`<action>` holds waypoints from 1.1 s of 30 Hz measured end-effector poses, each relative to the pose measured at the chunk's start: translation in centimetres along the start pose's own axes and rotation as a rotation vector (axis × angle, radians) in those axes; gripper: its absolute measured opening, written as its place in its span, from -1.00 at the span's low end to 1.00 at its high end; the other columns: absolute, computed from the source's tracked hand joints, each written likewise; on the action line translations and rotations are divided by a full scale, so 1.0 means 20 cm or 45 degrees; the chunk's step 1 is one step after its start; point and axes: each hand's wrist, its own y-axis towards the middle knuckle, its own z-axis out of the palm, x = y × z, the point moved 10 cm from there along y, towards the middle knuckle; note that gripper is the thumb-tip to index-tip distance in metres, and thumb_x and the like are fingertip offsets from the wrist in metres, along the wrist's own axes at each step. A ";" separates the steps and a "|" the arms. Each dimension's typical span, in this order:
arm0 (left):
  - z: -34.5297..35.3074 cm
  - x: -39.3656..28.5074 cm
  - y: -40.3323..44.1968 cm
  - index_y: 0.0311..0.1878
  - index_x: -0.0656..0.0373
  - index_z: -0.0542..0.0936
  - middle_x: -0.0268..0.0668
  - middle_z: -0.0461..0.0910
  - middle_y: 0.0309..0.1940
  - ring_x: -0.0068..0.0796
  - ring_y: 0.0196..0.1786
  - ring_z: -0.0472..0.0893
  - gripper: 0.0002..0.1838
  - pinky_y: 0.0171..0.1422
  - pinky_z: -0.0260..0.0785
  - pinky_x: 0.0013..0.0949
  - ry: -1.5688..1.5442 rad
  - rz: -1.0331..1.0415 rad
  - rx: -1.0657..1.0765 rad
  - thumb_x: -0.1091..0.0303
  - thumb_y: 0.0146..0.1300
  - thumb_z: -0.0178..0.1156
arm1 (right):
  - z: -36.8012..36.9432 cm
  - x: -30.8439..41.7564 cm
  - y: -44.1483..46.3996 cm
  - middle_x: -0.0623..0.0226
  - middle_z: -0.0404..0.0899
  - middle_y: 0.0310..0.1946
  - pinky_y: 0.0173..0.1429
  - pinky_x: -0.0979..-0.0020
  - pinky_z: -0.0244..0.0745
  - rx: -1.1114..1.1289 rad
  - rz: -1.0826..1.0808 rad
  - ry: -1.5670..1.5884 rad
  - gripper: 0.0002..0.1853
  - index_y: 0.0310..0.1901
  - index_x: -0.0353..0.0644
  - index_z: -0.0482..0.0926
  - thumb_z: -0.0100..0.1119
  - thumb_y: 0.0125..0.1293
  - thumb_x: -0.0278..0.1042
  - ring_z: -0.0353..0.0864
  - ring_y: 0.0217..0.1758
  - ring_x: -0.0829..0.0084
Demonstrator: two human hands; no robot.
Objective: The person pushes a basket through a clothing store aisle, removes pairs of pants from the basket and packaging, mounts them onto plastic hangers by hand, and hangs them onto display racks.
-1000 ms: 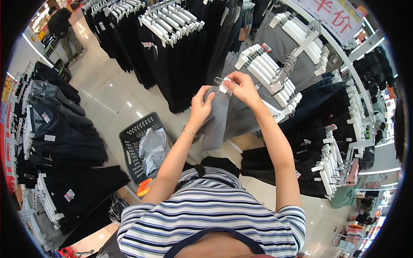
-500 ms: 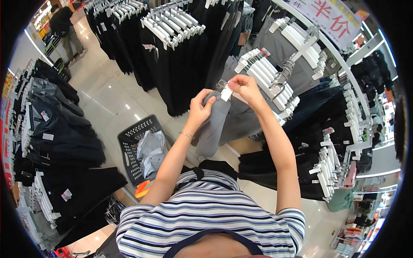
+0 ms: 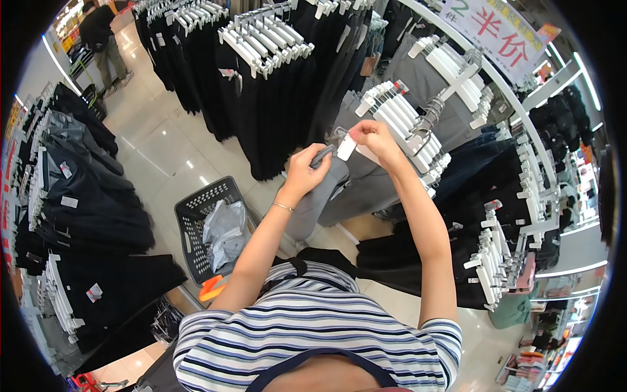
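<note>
Grey trousers [image 3: 313,201] hang from my left hand [image 3: 309,172], whose fingers are closed around the folded waistband. My right hand [image 3: 373,140] pinches the upper end of a white clip hanger [image 3: 346,147], seen nearly end-on with its metal hook beside it. The hanger's lower end is close to the waistband; whether a clip still grips the cloth I cannot tell. Just behind my hands, more grey trousers [image 3: 367,183] hang on a rack of white hangers [image 3: 398,114].
A dark shopping basket [image 3: 185,225] with a plastic-wrapped item [image 3: 225,232] stands at my left. Racks of black trousers [image 3: 274,117] rise ahead, with more dark clothing [image 3: 98,209] on the left. A person [image 3: 101,42] stands in the far aisle. A sale sign [image 3: 493,32] hangs upper right.
My left hand has moved slightly down with the trousers, and the folded waistband now shows more clearly. The right hand and hanger have shifted a little down. The view has also shifted slightly.
</note>
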 end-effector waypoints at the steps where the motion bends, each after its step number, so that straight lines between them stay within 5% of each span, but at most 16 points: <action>1: 0.00 0.00 0.00 -0.30 0.23 0.54 -0.19 0.54 -0.53 -0.42 -0.54 0.52 -0.88 -0.40 0.35 -0.46 0.011 0.014 0.016 0.48 0.06 0.20 | 0.00 0.00 0.00 0.41 0.52 -0.54 -0.34 0.57 0.28 0.003 0.001 -0.001 -0.87 -0.45 -0.34 0.56 0.19 0.09 -0.43 0.41 -0.44 0.64; 12: 0.02 0.07 -0.02 -0.23 0.25 0.51 -0.37 0.52 -0.51 -0.77 -0.49 0.39 -0.88 -0.41 0.25 -0.60 -0.321 -0.214 -0.149 0.42 0.21 0.15 | 0.01 0.12 -0.02 0.42 0.54 -0.47 -0.25 0.60 0.31 -0.035 -0.192 0.106 -0.85 -0.33 -0.34 0.54 0.16 0.20 -0.40 0.45 -0.39 0.64; 15: 0.00 0.06 0.05 -0.21 0.25 0.51 -0.39 0.52 -0.50 -0.80 -0.48 0.37 -0.87 -0.43 0.23 -0.61 -0.362 -0.172 -0.202 0.40 0.23 0.13 | 0.03 0.08 -0.03 0.44 0.53 -0.55 -0.41 0.62 0.26 -0.056 -0.205 0.047 -0.89 -0.38 -0.34 0.55 0.18 0.16 -0.46 0.40 -0.51 0.69; 21: 0.02 0.02 0.11 -0.17 0.23 0.47 -0.36 0.48 -0.59 -0.77 -0.57 0.35 -0.82 -0.54 0.17 -0.57 -0.051 -0.263 0.115 0.31 0.30 0.05 | 0.03 0.08 -0.02 0.41 0.54 -0.56 -0.43 0.62 0.27 -0.135 -0.277 0.076 -0.88 -0.36 -0.33 0.56 0.20 0.15 -0.45 0.41 -0.52 0.70; 24: 0.06 0.07 0.08 -0.15 0.21 0.47 -0.45 0.47 -0.51 -0.79 -0.43 0.36 -0.78 -0.39 0.20 -0.61 -0.066 -0.447 0.268 0.25 0.33 0.02 | 0.02 0.09 -0.03 0.38 0.56 -0.55 -0.39 0.61 0.31 -0.208 -0.243 -0.024 -0.87 -0.34 -0.32 0.56 0.21 0.14 -0.43 0.44 -0.49 0.68; 27: 0.04 0.06 0.11 -0.16 0.21 0.46 -0.38 0.43 -0.62 -0.77 -0.61 0.28 -0.81 -0.57 0.09 -0.57 -0.133 -0.243 0.097 0.28 0.31 0.03 | 0.02 0.10 -0.03 0.36 0.58 -0.52 -0.34 0.58 0.35 -0.201 -0.278 -0.016 -0.85 -0.33 -0.33 0.55 0.21 0.13 -0.41 0.48 -0.45 0.65; 33: 0.04 0.15 0.10 -0.17 0.23 0.46 -0.42 0.48 -0.49 -0.75 -0.44 0.36 -0.82 -0.38 0.21 -0.60 -0.240 -0.227 0.051 0.31 0.31 0.04 | 0.04 0.08 -0.03 0.31 0.61 -0.48 -0.24 0.49 0.40 -0.220 -0.246 -0.309 -0.75 -0.30 -0.22 0.56 0.23 0.12 -0.20 0.57 -0.39 0.51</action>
